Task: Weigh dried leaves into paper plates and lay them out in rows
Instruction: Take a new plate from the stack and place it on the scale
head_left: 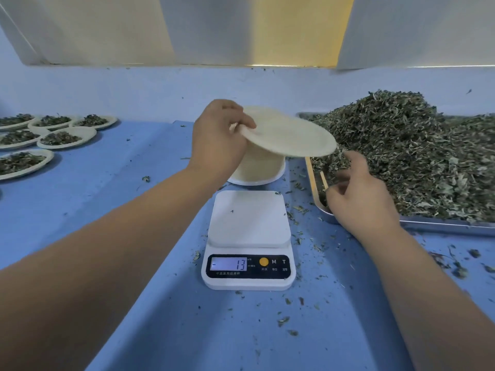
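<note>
The left hand (219,135), just above the middle of the frame, pinches an empty paper plate (292,137) by its left rim, fingers curled over the edge. The plate hangs tilted in the air above the stack of plates (257,170) on the desk (107,210). The right hand (359,202), right of centre, hovers over the near-left corner of the metal tray (442,226) with its fingers loosely curled toward the palm. Whether they have any leaf in them I cannot tell. Beyond it the dried leaves (401,156) are heaped high in the tray, filling the right side of the frame.

Below the lifted plate, at lower centre, stands the white scale (249,236). Its platform is bare save a fleck, and its display (230,264) shows minus 13, which I take to mean it was zeroed with a plate on it. At the upper left, filled plates (67,137) lie in rows, rims touching or overlapping. Loose crumbs (455,266) dot the desk around the scale and tray.

The step in hand looks to be setting the fresh plate on the scale. It should go down flat and centred on the platform, clear of the stack behind and the tray beside, so nothing props its rim — then the display should read zero before any leaf goes in. If two plates have stuck together, the reading will show it.
</note>
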